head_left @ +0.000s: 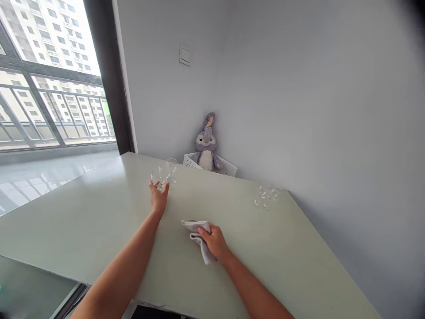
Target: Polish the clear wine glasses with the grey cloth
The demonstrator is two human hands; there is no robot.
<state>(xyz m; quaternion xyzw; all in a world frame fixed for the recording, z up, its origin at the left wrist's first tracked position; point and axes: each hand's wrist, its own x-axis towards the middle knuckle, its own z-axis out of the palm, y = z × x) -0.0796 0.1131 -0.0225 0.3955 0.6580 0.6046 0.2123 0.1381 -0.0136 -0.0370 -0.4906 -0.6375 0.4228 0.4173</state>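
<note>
My left hand reaches to the far left part of the pale green table, its thumb and fingers around the near side of a clear glass. Right behind that one stand more stemmed glasses, among them a taller one. Nearer to me, my right hand is closed on a folded light grey cloth, held just over the middle of the table.
Several clear glasses stand together near the table's far right corner. Behind the far edge, a plush rabbit sits in a white perforated basket. Grey walls border the far and right sides; a large window is at the left.
</note>
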